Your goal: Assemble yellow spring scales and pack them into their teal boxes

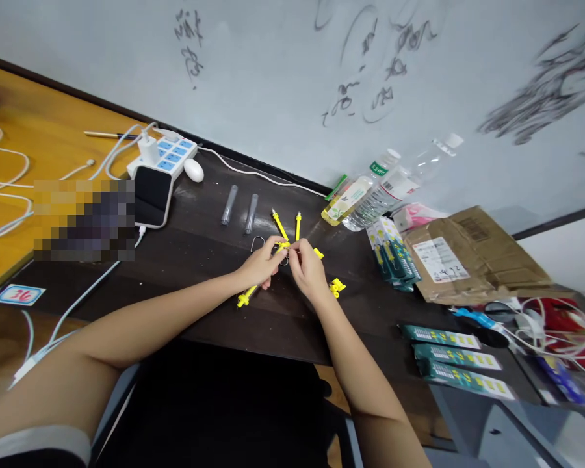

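Note:
My left hand [262, 265] is closed around a yellow plastic spring-scale rod [245, 298], whose flanged end sticks out below the fingers toward me. Close against its upper end, my right hand [308, 268] pinches something thin, perhaps a metal hook; the fingertips hide most of it. A bent metal wire hook [258, 240] lies just beyond my left hand. Two more yellow rods [298, 226] lie behind the hands. Small yellow plastic pieces [337, 286] rest to the right of my right hand. Two clear plastic tubes [229, 205] lie farther back on the left.
A phone [153, 197] and a white power strip [175, 156] with cables occupy the left. Bottles [385, 195], a cardboard package [487, 260] and upright boxes [392, 253] stand at right. Flat green boxes [463, 359] lie near the right front edge. A whiteboard [273, 84] bounds the back.

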Demonstrator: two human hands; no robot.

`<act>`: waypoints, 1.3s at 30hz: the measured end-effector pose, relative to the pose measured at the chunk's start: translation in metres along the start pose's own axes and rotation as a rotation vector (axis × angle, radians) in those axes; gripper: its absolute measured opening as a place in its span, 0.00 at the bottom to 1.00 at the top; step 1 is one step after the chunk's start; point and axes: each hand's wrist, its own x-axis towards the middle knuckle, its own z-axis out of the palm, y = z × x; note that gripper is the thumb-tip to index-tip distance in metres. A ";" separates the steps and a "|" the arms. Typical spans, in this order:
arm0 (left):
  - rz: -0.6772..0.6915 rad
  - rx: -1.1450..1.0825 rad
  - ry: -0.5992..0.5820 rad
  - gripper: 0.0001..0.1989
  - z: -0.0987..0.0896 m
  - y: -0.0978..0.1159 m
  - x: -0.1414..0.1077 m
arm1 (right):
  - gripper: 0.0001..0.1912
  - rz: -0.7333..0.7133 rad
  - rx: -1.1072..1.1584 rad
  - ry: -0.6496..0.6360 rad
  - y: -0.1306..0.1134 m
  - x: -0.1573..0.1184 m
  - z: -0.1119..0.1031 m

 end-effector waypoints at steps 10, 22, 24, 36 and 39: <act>0.066 0.132 0.035 0.12 -0.005 0.002 0.000 | 0.02 0.047 0.303 -0.058 0.000 0.001 0.008; -0.040 -0.280 -0.012 0.08 -0.001 0.008 0.004 | 0.08 0.044 0.329 0.064 -0.004 0.002 0.013; -0.063 -0.336 -0.008 0.08 0.003 0.006 0.004 | 0.10 0.055 0.325 0.012 -0.002 0.003 0.011; -0.182 -0.519 -0.098 0.09 0.002 0.016 0.004 | 0.12 0.047 0.335 -0.066 -0.002 0.006 -0.001; -0.233 -0.546 -0.144 0.10 0.001 0.020 0.003 | 0.12 0.027 0.314 -0.067 -0.003 0.007 -0.004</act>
